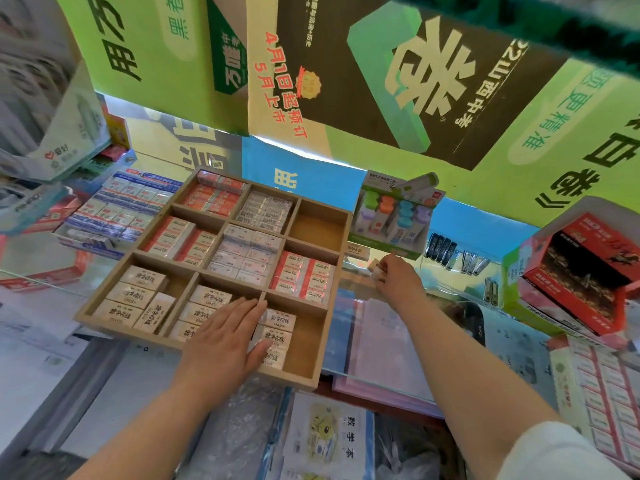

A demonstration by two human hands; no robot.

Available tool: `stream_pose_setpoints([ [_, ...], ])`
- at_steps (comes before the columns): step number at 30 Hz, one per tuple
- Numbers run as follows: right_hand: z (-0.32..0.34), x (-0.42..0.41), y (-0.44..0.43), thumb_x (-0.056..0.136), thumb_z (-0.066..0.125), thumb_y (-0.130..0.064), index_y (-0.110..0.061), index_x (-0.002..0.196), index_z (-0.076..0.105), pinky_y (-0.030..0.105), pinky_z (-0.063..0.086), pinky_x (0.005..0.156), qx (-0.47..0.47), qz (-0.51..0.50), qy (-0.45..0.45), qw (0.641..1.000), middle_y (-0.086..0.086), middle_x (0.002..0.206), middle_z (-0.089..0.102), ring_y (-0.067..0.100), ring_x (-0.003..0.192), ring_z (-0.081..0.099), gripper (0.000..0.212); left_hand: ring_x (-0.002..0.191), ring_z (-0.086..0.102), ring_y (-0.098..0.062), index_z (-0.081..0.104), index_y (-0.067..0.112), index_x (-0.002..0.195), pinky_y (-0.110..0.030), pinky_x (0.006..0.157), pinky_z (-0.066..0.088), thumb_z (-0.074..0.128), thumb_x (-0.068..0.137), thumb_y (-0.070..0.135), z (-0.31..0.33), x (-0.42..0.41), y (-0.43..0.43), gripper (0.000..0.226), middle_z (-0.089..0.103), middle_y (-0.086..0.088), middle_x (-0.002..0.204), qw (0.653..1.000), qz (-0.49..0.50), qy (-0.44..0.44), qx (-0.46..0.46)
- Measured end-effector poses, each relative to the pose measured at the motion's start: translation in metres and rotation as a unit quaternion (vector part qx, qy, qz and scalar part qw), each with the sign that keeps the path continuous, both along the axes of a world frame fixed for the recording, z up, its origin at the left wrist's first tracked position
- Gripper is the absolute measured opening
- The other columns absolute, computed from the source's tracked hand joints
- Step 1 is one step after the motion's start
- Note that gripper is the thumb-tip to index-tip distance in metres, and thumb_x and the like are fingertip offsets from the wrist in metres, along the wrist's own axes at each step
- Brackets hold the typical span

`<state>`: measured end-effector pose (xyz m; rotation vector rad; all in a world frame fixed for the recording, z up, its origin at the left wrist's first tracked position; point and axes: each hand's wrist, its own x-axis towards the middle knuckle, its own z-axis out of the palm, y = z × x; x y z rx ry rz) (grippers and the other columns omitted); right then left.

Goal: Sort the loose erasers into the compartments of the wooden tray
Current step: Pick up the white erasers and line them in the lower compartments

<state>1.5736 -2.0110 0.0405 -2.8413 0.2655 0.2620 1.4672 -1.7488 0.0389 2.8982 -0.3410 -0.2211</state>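
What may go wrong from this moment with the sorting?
The wooden tray seems to overhang the glass counter edge; the left hand pressing its near compartments might tip it. The right hand pinches a small eraser beside the tray; it may slip into the clutter.

Nine-compartment wooden tray (114,328) of wrapped erasers (239,254) (far-right compartment bare), one loose eraser (375,267) alongside.

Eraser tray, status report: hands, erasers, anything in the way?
Left hand flat on wooden tray, open. Right hand grip pinching one loose eraser right of tray. Far-right compartment empty, nothing blocking it.
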Motion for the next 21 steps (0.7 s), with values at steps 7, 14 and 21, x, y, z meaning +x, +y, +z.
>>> stream_pose_setpoints([
  [7, 0.004, -0.036, -0.002, 0.078, 0.058, -0.009, -0.005, 0.102, 0.048, 0.028, 0.037, 0.066, 0.073, 0.012, -0.013, 0.997, 0.014, 0.100, 0.057, 0.022, 0.081, 0.048, 0.026, 0.138, 0.006, -0.008, 0.003, 0.026, 0.142, -0.020, 0.105, -0.006, 0.014, 0.089, 0.055, -0.005, 0.000, 0.001, 0.061, 0.012, 0.008, 0.151, 1.000, -0.002, -0.012, -0.015],
  [14, 0.048, -0.088, 0.059, 0.074, 0.065, -0.009, -0.021, 0.090, 0.047, 0.010, 0.040, 0.064, 0.276, 0.073, -0.063, 0.956, -0.004, 0.088, 0.052, 0.007, 0.076, 0.050, 0.027, 0.137, 0.012, -0.010, 0.013, 0.022, 0.141, -0.025, 0.111, 0.004, 0.026, 0.092, 0.047, -0.005, 0.001, 0.003, 0.057, 0.019, 0.005, 0.150, 0.998, -0.004, -0.005, -0.066],
  [21, 0.041, -0.087, 0.127, 0.080, 0.060, -0.012, -0.011, 0.106, 0.053, 0.023, 0.040, 0.080, 0.157, 0.161, 0.033, 0.974, 0.007, 0.110, 0.056, 0.019, 0.099, 0.051, 0.027, 0.135, 0.021, -0.017, 0.029, 0.015, 0.137, -0.027, 0.110, 0.009, 0.043, 0.091, 0.024, 0.005, -0.001, 0.030, 0.049, 0.031, -0.005, 0.145, 0.978, 0.062, -0.007, -0.197],
])
